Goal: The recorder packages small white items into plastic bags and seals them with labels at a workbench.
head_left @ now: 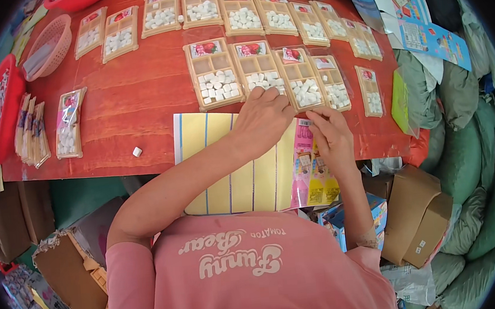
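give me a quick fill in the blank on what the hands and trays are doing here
1. The left hand rests on a tan tray that holds small ____ cubes.
2. The table top is ____ in colour.
3. The right hand touches a printed card that is mostly pink and ____.
4. One loose cube lies on the table near its ____ edge.

Missing words: white; red; yellow; front
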Tool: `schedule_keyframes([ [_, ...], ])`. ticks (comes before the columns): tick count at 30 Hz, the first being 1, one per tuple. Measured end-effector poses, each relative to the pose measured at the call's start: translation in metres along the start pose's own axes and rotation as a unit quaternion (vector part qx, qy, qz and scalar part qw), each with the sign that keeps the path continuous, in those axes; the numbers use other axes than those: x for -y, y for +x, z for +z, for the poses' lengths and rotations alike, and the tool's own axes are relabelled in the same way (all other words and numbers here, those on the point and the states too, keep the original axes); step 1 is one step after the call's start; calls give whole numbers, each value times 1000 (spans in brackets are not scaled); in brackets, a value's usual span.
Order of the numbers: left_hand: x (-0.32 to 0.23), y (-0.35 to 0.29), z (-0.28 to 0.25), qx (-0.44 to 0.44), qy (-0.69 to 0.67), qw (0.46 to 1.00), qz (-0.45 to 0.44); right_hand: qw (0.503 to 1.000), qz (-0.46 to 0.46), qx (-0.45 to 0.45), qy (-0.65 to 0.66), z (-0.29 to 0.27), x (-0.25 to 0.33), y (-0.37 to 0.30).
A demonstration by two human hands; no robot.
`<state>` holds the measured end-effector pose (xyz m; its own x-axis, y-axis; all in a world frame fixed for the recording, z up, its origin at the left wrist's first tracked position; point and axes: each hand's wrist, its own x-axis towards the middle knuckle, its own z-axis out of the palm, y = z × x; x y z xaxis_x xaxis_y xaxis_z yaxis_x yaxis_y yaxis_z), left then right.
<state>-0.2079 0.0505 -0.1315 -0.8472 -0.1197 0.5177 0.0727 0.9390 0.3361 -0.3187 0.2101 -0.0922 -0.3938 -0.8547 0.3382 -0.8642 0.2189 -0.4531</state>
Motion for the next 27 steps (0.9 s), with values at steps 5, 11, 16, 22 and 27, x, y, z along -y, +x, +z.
schedule_keyframes([
  [5,11,-21,29,-54,-6,995,-85,994,-88,38,-50,24,9,9],
  [11,-6,-14,26,-119,6,993,0,992,-111,-39,-52,30,-17,-20],
  [16,-5,-19,16,-158,33,987,6,989,-136,-33,-53,29,10,-11],
  [22,-3,-16,14,-152,22,988,15,973,-203,-16,-106,30,-13,-6],
  [27,-6,-17,15,-139,16,990,5,954,-253,-47,-155,32,-18,-14],
])
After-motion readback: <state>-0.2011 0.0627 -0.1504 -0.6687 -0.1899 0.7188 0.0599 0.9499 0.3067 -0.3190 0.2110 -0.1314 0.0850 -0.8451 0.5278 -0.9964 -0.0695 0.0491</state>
